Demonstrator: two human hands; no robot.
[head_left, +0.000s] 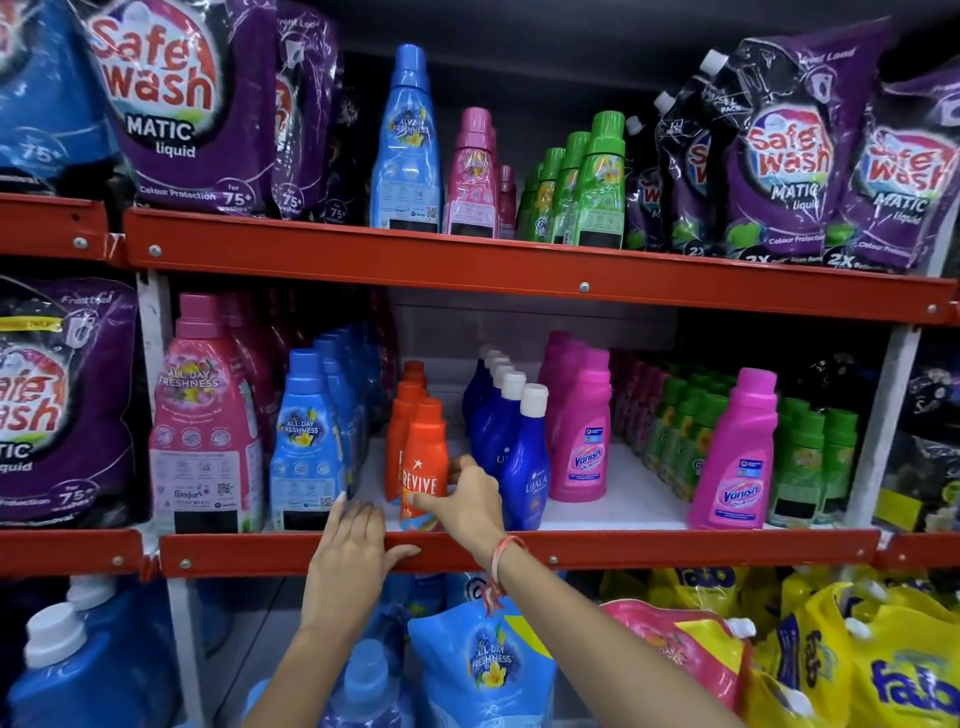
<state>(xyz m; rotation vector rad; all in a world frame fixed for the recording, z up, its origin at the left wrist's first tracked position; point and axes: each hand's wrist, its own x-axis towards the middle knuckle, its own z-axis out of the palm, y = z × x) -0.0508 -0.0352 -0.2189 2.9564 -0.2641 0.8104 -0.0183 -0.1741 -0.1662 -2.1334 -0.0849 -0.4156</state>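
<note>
Orange bottle (426, 452) with the Revive label stands upright at the very front of the middle shelf, heading a short row of the same orange bottles (410, 410) that runs back behind it. The right hand (470, 501) grips it low down, with the thumb across the front of the label and the fingers curled round the right side and back. The left hand (353, 540) lies flat on the red shelf edge (675, 551) just left of the bottle, fingers straight and holding nothing.

The step looks like squaring this bottle up at the shelf front. To do it well, hold it low as now and turn it on its base rather than lifting it, so the label faces straight out and the base sits in line with the row behind. The dark blue bottle (530, 467) with the white cap stands just beside the right hand's knuckles, so any twist should be small or it may tip. On the other side, the light blue bottle (306, 441) is near, with a narrow gap worth preserving.
</note>
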